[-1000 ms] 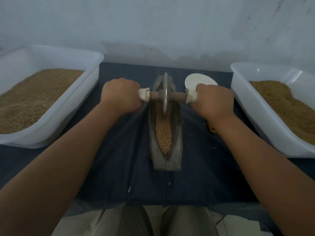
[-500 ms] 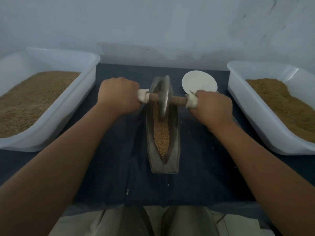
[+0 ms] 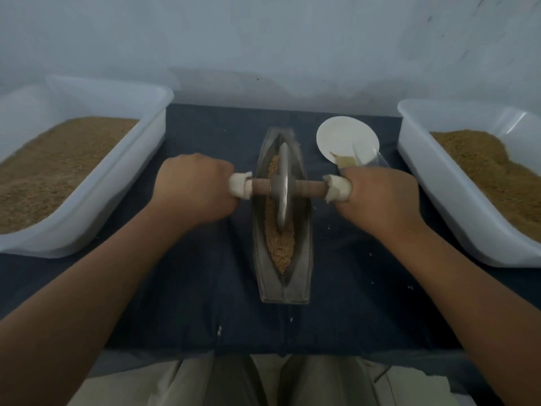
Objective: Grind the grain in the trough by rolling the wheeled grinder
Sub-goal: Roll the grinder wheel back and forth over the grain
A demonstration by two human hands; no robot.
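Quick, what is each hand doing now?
Left hand: closed, gripping the grinder's left handle.
Right hand: closed, gripping its right handle.

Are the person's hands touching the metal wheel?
Apart. The head view shows bare wooden axle between the metal wheel and both the left hand and right hand.

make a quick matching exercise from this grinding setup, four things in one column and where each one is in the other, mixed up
Things
1. left hand
2. grinder wheel
3. white dish
4. left tub

Places
a. standing in the trough, on the grain
b. right of the trough's far end
c. on the left side of the cloth, holding a brown heap
d. wrapped round a white grip

Pairs: 1-d, 2-a, 3-b, 4-c
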